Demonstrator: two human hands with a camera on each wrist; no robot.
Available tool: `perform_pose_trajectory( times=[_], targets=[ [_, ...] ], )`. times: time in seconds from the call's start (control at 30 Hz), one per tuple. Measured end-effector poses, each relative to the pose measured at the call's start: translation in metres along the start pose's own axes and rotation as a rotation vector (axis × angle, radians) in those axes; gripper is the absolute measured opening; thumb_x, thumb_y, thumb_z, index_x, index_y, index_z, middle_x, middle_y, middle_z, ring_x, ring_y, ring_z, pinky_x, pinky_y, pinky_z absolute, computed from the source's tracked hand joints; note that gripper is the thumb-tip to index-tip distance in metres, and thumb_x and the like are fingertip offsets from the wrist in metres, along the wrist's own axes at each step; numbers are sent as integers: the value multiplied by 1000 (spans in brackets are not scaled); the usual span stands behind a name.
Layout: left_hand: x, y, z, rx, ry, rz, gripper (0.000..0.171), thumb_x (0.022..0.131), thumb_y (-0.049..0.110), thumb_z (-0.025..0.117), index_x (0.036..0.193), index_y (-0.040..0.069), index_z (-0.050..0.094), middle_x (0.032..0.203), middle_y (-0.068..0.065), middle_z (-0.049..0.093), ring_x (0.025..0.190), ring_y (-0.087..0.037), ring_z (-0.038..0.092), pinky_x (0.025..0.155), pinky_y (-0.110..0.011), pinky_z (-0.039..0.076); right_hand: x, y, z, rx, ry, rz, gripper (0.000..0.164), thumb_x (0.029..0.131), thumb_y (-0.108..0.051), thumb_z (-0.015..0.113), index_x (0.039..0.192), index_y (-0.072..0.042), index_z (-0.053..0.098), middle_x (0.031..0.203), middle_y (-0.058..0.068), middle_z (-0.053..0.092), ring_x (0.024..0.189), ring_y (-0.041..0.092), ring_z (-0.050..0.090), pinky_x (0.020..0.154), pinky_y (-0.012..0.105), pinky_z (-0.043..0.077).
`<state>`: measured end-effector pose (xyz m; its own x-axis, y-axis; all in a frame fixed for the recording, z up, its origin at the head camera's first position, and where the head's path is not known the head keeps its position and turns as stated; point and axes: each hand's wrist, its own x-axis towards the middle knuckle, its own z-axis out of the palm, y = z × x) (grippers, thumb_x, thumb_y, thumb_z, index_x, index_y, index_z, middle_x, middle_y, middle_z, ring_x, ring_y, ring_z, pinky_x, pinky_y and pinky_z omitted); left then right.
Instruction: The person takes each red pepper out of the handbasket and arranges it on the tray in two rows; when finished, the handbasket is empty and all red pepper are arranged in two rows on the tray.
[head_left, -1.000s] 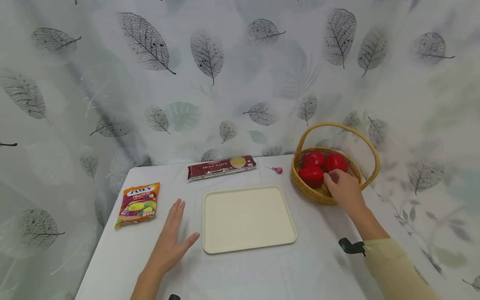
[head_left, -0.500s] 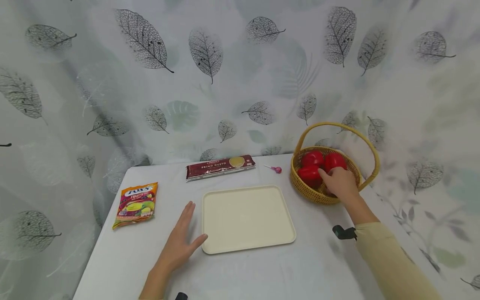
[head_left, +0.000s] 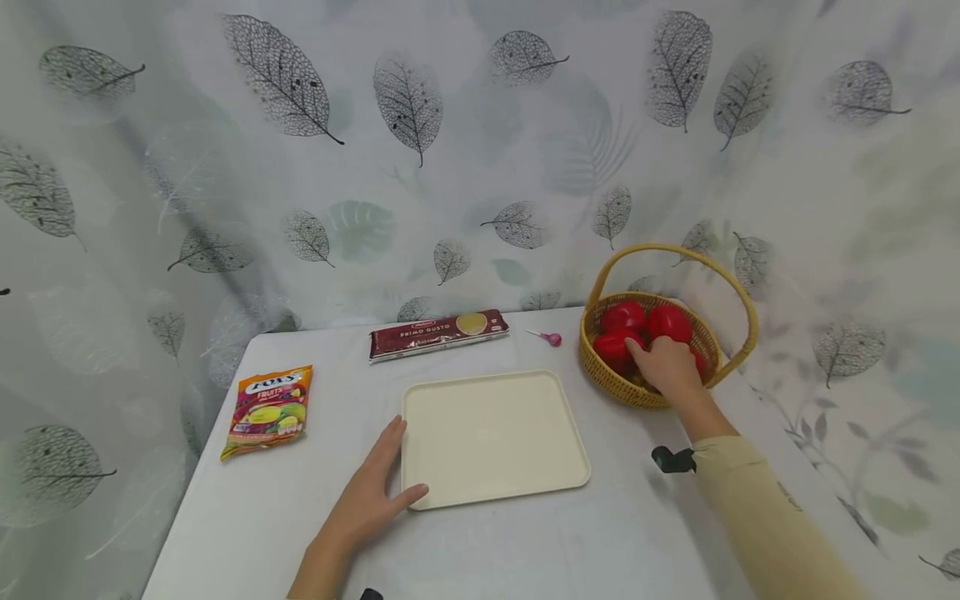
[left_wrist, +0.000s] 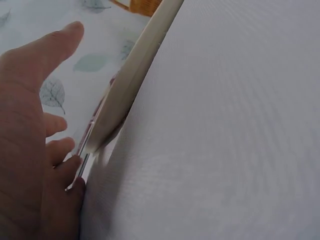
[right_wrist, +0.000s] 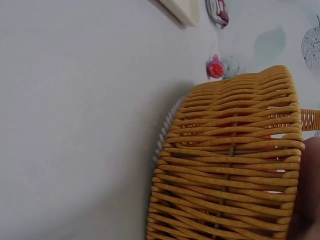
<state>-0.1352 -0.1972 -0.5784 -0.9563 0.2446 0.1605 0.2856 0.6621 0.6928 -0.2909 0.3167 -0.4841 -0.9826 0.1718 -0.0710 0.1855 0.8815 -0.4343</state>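
Loc.: red pieces are in the wicker basket (head_left: 617, 390), at the right of the surface (head_left: 480, 550); two sit at the back (head_left: 624, 317) (head_left: 669, 323), one front left (head_left: 613, 352), w/ a bit more red just past my hand.

My R grip (head_left: 667, 367) is over the near part of the basket, thumb overlapping the front piece in view; fingertips hidden, so can't tell if they're together on a piece or apart; R wrist view gives mostly woven wall, no help.

My L grip (head_left: 367, 500) is unclamped, fingers straight & thumb spread wide, at the left end of the cream tray (head_left: 491, 437); contact w/ rim n/c.

Handling (my est.): red pieces glossy, rounded, prob. firm & fairly light; poss. slippery, bruising risk if real (can't tell real vs. moulded); best hold round the widest part, thumb opp. fingers, from above & clear of the arched handle (head_left: 675, 247). Basket prob. light, stiff w/ slight give; take by handle or rim, as the wall could tip if pressed. Tray looks thin, rigid, smooth; hold by its raised rim.
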Motion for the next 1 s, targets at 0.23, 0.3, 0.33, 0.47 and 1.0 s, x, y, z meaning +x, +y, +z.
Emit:
perform_pose_trajectory(
  times=[0.23,0.3,0.33,0.47,1.0],
  targets=[
    [-3,-7,5,91,-27,23,113,89,68,79,173,11,29,179,-2,24,162,-35,27,126,-60,31,4,4,8,33,19,5,72,110,-58,47,116,11,70,97,28,70,93,45,65,80,56,60],
    [-3,-8,7,145,-34,36,115,88,73,77,172,10,31,180,-1,23,161,-36,29,127,-59,31,5,5,7,56,3,6,77,110,-57,46,135,14,62,117,35,68,108,51,64,94,64,58],
    [-3,-9,8,169,-37,45,116,87,75,76,172,9,31,180,-1,23,161,-36,29,127,-58,31,6,5,7,67,-7,5,79,110,-56,45,141,16,57,127,39,64,116,54,62,100,66,55],
    [-3,-12,9,243,-48,72,121,86,82,71,170,5,32,181,-1,18,161,-34,29,129,-53,30,8,4,6,119,-57,1,82,111,-55,45,151,17,47,143,42,55,129,57,56,111,69,47],
    [-2,-7,8,272,-50,108,121,87,80,71,168,-2,34,180,-9,21,162,-29,28,130,-51,26,12,13,13,393,-36,-87,65,108,-45,67,154,-1,54,150,32,56,131,48,61,111,61,51]
  ],
)
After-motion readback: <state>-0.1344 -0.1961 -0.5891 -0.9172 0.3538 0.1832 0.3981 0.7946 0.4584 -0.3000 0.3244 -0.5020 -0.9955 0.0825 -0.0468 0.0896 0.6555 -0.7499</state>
